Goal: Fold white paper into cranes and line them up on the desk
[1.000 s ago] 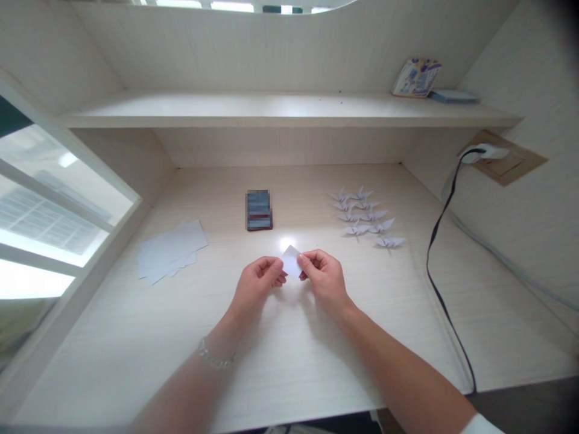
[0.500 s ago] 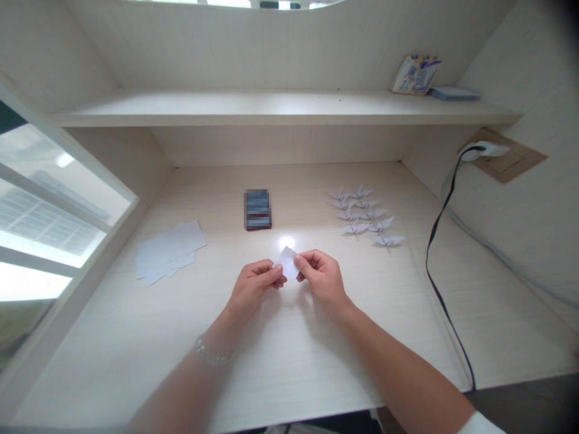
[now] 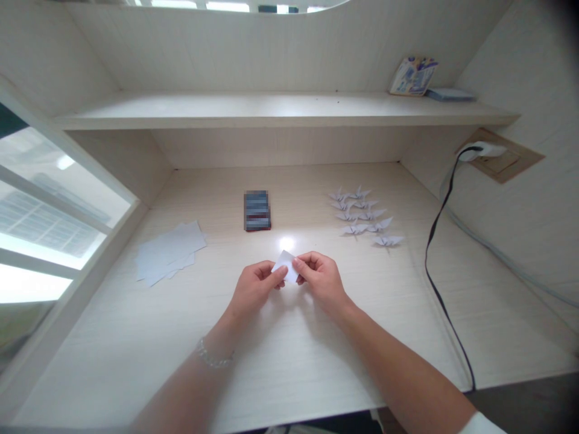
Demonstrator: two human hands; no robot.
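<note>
A small folded piece of white paper (image 3: 286, 263) is held just above the desk (image 3: 316, 337) at its middle. My left hand (image 3: 254, 290) pinches its left edge with thumb and fingertips. My right hand (image 3: 319, 278) pinches its right edge, fingers curled. Both hands are closed on the paper and nearly touch each other. A beaded bracelet (image 3: 212, 357) sits on my left wrist.
Several folded paper cranes (image 3: 364, 216) lie in rows at the back right. A loose stack of white sheets (image 3: 169, 251) lies at the left. A dark blurred card-like object (image 3: 257, 210) lies behind my hands. A black cable (image 3: 436, 253) runs from a wall socket (image 3: 486, 150) down the right side. A shelf above holds a packet (image 3: 412, 76).
The paper has been drawn in slightly between my fingers and looks smaller. My left thumb has slid onto its edge. Both hands stay in nearly the same place.
</note>
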